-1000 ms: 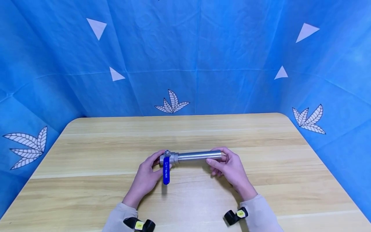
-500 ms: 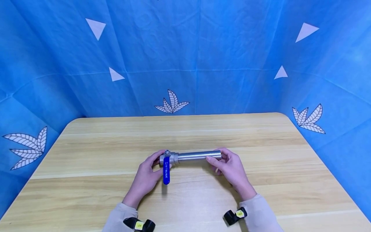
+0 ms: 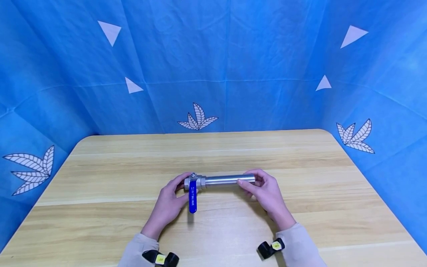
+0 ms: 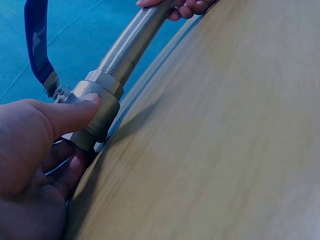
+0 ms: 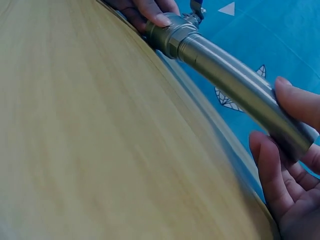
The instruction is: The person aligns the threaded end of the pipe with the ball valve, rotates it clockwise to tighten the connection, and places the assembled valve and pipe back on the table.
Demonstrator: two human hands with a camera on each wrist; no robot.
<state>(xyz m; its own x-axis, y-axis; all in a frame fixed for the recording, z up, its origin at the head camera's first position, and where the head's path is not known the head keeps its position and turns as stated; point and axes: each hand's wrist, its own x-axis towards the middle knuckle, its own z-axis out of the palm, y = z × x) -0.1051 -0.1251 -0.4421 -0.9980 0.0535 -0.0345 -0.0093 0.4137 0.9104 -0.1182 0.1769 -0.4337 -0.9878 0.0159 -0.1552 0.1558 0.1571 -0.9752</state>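
Note:
My left hand (image 3: 171, 204) grips the body of a steel ball valve (image 4: 106, 107), its thumb across the side. The valve's blue lever handle (image 3: 192, 196) points toward me in the head view. A straight steel pipe (image 3: 223, 180) runs rightward from the valve; threads show where it enters the hex end (image 5: 186, 42). At the pipe's far end my right hand (image 3: 267, 191) pinches it, thumb on the near side and fingers behind and beneath. Valve and pipe are held level just over the table, casting a shadow below.
A wood-grain table (image 3: 213, 155) lies under both hands. Blue cloth (image 3: 213, 55) with printed white triangles and leaves hangs behind and at both sides. Each wrist wears a black camera (image 3: 267, 250) over a light sleeve (image 3: 300, 244).
My right fingers have shifted around the pipe's end, first drawing back, then reaching over it again. The valve and its lever have moved very slightly right; my left hand keeps its grip.

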